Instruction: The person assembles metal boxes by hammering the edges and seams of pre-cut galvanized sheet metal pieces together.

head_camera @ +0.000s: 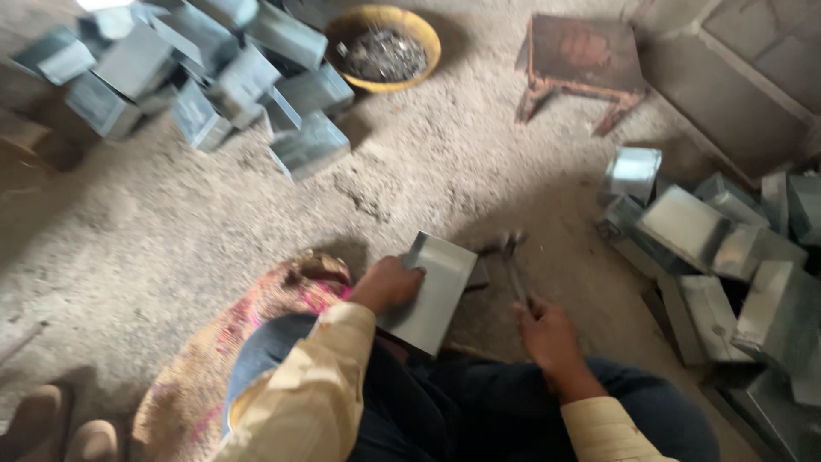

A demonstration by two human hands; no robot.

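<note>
I sit on the ground with a grey sheet-metal tray piece point(434, 287) resting in front of my knees. My left hand point(387, 283) grips its left edge and holds it tilted. My right hand point(547, 329) is closed around the handle of a hammer point(513, 261), whose head hangs blurred just right of the sheet's upper corner. Both sleeves are beige and my trousers are dark blue.
A heap of folded sheet-metal boxes point(197, 68) lies at the upper left, another pile point(727, 257) at the right. A yellow bowl of small metal bits point(384, 47) and a rusty low stool point(581, 64) stand at the back. A patterned cushion point(239, 334) lies under me.
</note>
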